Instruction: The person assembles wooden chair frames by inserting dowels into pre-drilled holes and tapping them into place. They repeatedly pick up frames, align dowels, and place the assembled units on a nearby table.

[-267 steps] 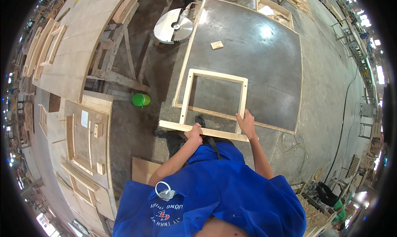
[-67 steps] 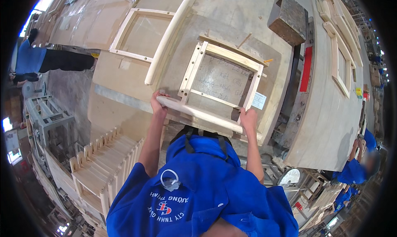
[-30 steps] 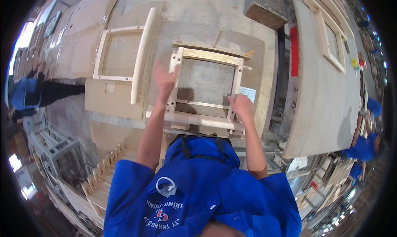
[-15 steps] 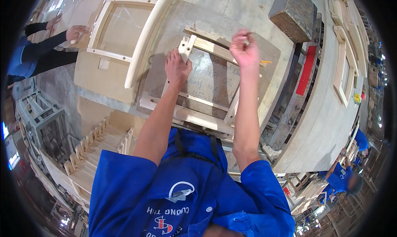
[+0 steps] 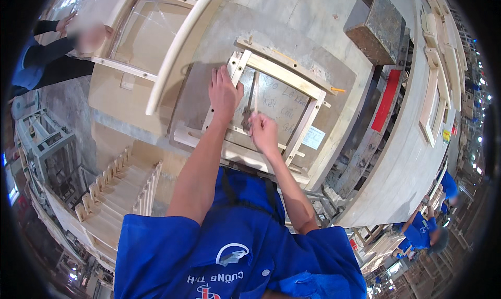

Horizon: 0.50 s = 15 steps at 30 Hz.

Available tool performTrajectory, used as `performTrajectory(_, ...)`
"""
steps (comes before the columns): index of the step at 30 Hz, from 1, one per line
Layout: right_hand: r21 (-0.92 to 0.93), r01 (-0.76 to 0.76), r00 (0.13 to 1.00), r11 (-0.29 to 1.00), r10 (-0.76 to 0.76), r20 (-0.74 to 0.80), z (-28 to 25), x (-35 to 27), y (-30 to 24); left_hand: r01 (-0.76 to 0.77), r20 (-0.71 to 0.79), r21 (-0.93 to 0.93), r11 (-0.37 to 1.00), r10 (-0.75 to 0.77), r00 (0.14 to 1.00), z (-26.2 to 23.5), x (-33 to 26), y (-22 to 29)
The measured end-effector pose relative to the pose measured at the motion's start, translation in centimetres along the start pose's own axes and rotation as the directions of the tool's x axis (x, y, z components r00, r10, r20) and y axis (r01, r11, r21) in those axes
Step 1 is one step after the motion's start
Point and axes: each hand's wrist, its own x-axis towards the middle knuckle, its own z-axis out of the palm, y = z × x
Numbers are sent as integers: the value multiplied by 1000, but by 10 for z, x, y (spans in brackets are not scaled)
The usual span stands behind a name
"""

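Note:
A pale wooden frame [image 5: 282, 71] lies on a marked board [image 5: 271, 96] on the table before me, set among wooden rails. My left hand [image 5: 225, 96] rests across the frame's left side, fingers stretched out along the wood and thumb apart. Over the frame's opening, my right hand [image 5: 264, 132] is closed round the near end of a thin, pale wooden stick [image 5: 255, 93], which points away from me. What its far end touches, I cannot tell. By the frame's far right corner sits an orange pencil [image 5: 338, 90].
Left of the board stands a larger wooden frame [image 5: 180, 49], with a co-worker's hand [image 5: 65, 23] beyond it. A worn metal box [image 5: 374, 28] stands at the far right, near a red strip [image 5: 386, 100]. Slatted wooden pieces [image 5: 112, 187] lie at lower left.
My right hand has come down and left from above the frame's far right side to over its opening, where the stick now shows. My left hand stays on the frame.

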Motion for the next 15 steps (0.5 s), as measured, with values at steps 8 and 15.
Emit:
performTrajectory(8,127,-21,999,992,26,-44,-3,-8,-33,3,7,45,999,-3,1000,1,3,-2)
performTrajectory(15,197,-31,988,980,59,-142,17,-14,-15,-7,17,65,998,6,1000,1,4,-1)
